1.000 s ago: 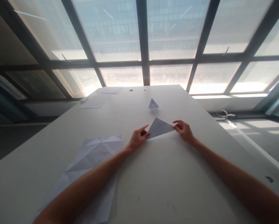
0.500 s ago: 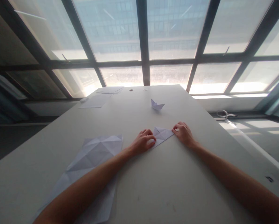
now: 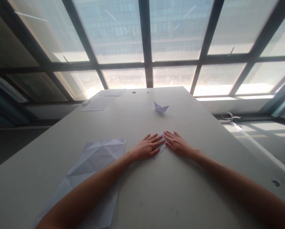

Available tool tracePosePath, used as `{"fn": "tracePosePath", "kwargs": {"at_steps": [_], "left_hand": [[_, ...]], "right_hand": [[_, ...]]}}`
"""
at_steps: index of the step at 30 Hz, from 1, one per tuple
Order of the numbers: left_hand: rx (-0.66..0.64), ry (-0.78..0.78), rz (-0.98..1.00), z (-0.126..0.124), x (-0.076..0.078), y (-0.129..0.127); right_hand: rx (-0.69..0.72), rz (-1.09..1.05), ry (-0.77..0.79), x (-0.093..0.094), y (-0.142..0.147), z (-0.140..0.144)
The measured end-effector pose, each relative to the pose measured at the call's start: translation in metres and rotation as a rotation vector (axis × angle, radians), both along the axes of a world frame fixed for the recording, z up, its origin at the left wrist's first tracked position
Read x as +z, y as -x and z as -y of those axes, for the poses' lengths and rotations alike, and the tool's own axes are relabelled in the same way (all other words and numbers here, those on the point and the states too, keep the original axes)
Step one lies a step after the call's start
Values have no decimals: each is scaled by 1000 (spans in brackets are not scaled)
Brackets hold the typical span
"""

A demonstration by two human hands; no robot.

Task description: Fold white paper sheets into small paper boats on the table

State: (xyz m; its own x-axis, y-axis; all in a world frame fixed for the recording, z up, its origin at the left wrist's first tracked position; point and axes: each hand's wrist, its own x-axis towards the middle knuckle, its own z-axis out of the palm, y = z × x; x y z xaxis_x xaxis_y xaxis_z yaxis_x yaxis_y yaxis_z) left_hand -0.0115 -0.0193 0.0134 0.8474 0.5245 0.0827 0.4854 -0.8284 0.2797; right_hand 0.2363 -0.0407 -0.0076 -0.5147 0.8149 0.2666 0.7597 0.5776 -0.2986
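A small folded piece of white paper [image 3: 159,152] lies on the white table, mostly covered by my two hands. My left hand [image 3: 149,147] rests flat on its left side, fingers spread and pointing right. From the right, my right hand [image 3: 177,143] presses down on the paper with its fingers stretched out flat. The fingertips of both hands nearly meet over the paper. Beyond them stands a folded paper boat [image 3: 160,108]. Under and beside my left forearm lies a large creased sheet of paper [image 3: 97,159].
The white table [image 3: 142,203] reaches to the windows. Several flat sheets of paper [image 3: 96,104] lie at its far left corner, near two round holes in the tabletop. On the right, a coiled white cable [image 3: 227,116] sits by the window ledge.
My right hand has moved left, from pinching the paper's right corner to lying flat on it. My left hand has opened from a pinch and flattened over the paper.
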Motion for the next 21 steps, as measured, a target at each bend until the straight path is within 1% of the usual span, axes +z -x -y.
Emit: {"fn": "tracePosePath", "kwargs": {"at_steps": [2, 6, 10, 13, 16, 18, 21], "left_hand": [[5, -4, -5, 0, -1, 0], [21, -19, -25, 1, 0, 0], [30, -28, -82, 1, 1, -1], [35, -34, -103, 1, 3, -1], [37, -38, -104, 1, 2, -2], [38, -41, -100, 1, 2, -2], [30, -44, -93, 1, 1, -3]], "right_hand": [[-24, 47, 39, -4, 1, 0], [-181, 99, 75, -9, -6, -5], [-345, 156, 141, -8, -20, -14], [-442, 144, 156, -8, -30, -20], [-503, -3, 121, -11, -38, -28], [-547, -200, 104, -13, -43, -39], [-594, -538, 106, -11, -52, -68]]}}
